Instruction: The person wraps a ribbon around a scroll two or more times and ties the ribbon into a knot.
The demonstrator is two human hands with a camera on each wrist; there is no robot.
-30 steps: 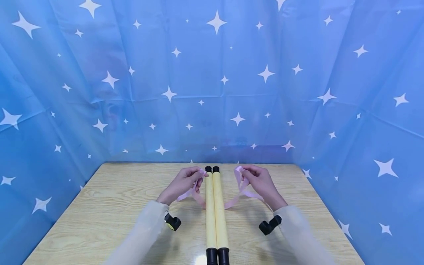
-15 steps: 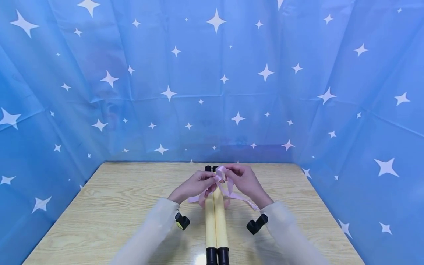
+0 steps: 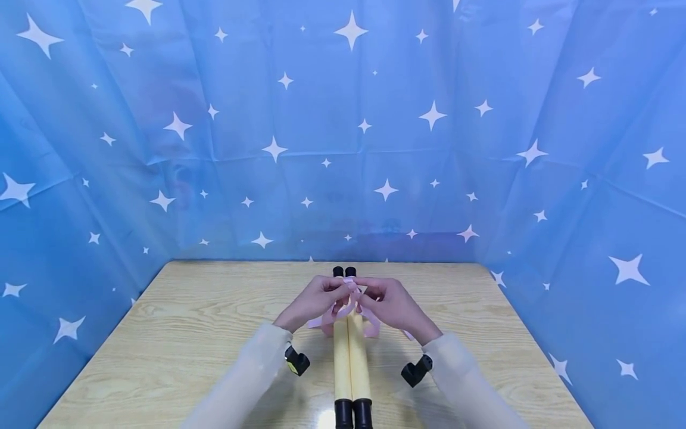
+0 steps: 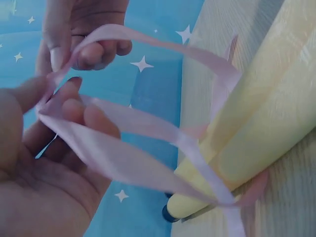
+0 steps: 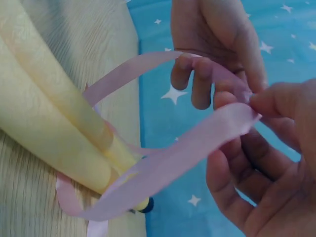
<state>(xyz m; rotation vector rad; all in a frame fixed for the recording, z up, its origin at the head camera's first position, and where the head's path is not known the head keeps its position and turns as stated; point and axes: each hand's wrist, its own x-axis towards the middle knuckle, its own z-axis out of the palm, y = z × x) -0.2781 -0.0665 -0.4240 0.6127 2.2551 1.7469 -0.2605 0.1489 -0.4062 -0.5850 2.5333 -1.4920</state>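
Two cream-yellow scrolls [image 3: 343, 363] with black end knobs lie side by side on the table, pointing away from me. A pink ribbon [image 4: 123, 155] runs beneath them and rises on both sides in loops. Above the far part of the scrolls, my left hand [image 3: 319, 299] pinches the ribbon between thumb and fingers. My right hand [image 3: 393, 304] meets it there and pinches the ribbon too, fingertips almost touching. In the right wrist view a wide ribbon band [image 5: 168, 168] stretches from the fingertips down around the scrolls. The crossing point is partly hidden by fingers.
The wood-grain table [image 3: 214, 333] reaches back to a blue curtain [image 3: 343, 131] with white stars, which also hangs along both sides. Black wrist cameras [image 3: 416, 370] sit at the white sleeves. Loose ribbon ends lie on the tabletop near the scrolls.
Both hands, apart on either side of the scrolls one second ago, have come together above them. The ribbon ends they hold now meet at the fingertips.
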